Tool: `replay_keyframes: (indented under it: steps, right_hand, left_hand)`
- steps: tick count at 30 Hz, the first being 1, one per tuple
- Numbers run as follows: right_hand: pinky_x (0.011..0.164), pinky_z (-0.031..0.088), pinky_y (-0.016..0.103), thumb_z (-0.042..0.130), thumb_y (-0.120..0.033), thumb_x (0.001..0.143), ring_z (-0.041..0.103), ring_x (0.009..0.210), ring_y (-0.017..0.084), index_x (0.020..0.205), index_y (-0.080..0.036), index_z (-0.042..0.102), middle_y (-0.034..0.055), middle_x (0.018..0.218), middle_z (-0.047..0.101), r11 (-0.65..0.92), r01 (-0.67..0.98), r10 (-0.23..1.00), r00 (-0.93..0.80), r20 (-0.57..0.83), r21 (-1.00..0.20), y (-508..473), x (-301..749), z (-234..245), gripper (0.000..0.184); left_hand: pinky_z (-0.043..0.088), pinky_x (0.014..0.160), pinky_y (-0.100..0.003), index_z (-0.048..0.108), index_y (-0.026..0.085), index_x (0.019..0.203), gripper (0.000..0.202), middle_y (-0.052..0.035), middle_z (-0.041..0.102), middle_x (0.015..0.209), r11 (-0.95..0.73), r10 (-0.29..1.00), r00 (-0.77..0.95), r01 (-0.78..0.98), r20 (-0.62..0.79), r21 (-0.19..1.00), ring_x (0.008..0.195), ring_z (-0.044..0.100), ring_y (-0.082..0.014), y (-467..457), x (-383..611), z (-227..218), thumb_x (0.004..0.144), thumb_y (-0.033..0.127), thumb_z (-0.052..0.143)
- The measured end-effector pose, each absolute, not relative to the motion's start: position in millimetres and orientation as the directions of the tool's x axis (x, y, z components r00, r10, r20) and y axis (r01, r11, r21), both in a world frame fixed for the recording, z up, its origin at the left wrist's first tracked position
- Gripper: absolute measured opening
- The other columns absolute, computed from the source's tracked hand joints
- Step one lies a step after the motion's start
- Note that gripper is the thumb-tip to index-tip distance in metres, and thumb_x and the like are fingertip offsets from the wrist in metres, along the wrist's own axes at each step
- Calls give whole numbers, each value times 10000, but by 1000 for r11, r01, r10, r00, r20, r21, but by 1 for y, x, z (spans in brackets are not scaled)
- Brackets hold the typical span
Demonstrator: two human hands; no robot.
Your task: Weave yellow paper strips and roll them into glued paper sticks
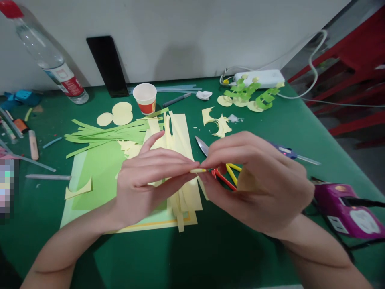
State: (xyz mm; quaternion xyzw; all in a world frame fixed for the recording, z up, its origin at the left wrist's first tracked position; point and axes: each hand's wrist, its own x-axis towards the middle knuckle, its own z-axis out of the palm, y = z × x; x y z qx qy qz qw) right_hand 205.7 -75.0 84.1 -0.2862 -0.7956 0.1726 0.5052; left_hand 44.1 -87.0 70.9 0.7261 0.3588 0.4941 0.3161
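I see my left hand (150, 180) and right hand (258, 184) meeting over the green worktop (228, 249). Each grip is pinched closed on one end of a small yellow strip (197, 170), held level just above a pile of cut yellow strips (180, 132). Scissors (224, 176) lie partly under the right hand, blade pointing away. I judge this a rolling or creasing pinch. It calls for even fingertip pressure at both ends, light enough not to crush the paper, with fingers clear of the blade.
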Motion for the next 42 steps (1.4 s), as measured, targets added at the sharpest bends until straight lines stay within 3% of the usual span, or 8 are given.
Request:
replay_keyframes:
  steps: [5,10,15,22,26,29,37,42]
  right_hand:
    - [506,448,248,543,-6,691,521,596,111,774,-184,535,26,646,558,773,240,634,-326,701,-588,-74,205,83,197]
    - [477,413,259,560,-52,708,501,581,117,699,-200,531,-2,611,544,653,200,741,-368,562,-730,-71,209,83,152]
    - [514,415,267,503,-99,808,526,631,125,689,-191,559,5,623,559,625,206,769,-325,550,-753,-68,214,85,160]
    - [531,434,274,552,-110,798,552,662,133,772,-208,613,15,707,630,612,165,757,-405,512,-773,-65,218,88,119]
    - [543,445,262,565,-128,797,558,676,127,786,-192,621,24,708,633,616,135,736,-449,506,-776,-63,218,88,86]
    - [535,442,254,565,-144,800,554,665,121,775,-188,618,21,705,628,601,122,741,-456,494,-790,-62,218,87,74]
    - [519,432,241,602,-153,759,532,656,109,753,-193,594,6,706,597,560,110,756,-473,452,-821,-62,217,83,42]
    - [507,414,234,616,-127,751,515,639,100,714,-174,570,5,681,569,550,117,761,-478,439,-827,-61,217,83,76]
  left_hand:
    - [311,1032,-442,704,300,847,249,39,718,732,-559,823,275,233,497,796,672,657,-147,-86,44,74,735,89,635]
    - [303,1047,-436,707,295,797,227,46,722,731,-526,837,300,213,457,823,670,665,-147,-85,43,74,717,89,659]
    - [319,1053,-441,716,293,786,246,50,736,776,-336,905,312,112,288,935,703,688,-156,-85,43,74,711,66,660]
    - [398,1006,-407,736,275,741,95,56,735,747,-78,953,299,104,44,992,691,683,-171,-83,41,74,714,197,688]
    - [401,999,-374,735,302,723,99,73,734,752,-16,954,299,111,-18,994,834,679,-198,-82,41,74,706,211,699]
    - [404,991,-377,734,300,716,89,71,734,744,-9,952,304,105,-23,994,818,681,-196,-83,41,74,704,218,702]
    - [446,904,-381,725,266,687,29,47,728,704,18,954,297,96,-46,995,689,664,-169,-81,43,71,664,250,733]
    - [471,705,-277,711,248,678,87,56,706,683,57,946,315,81,-80,995,630,616,-123,-81,44,70,650,169,735]
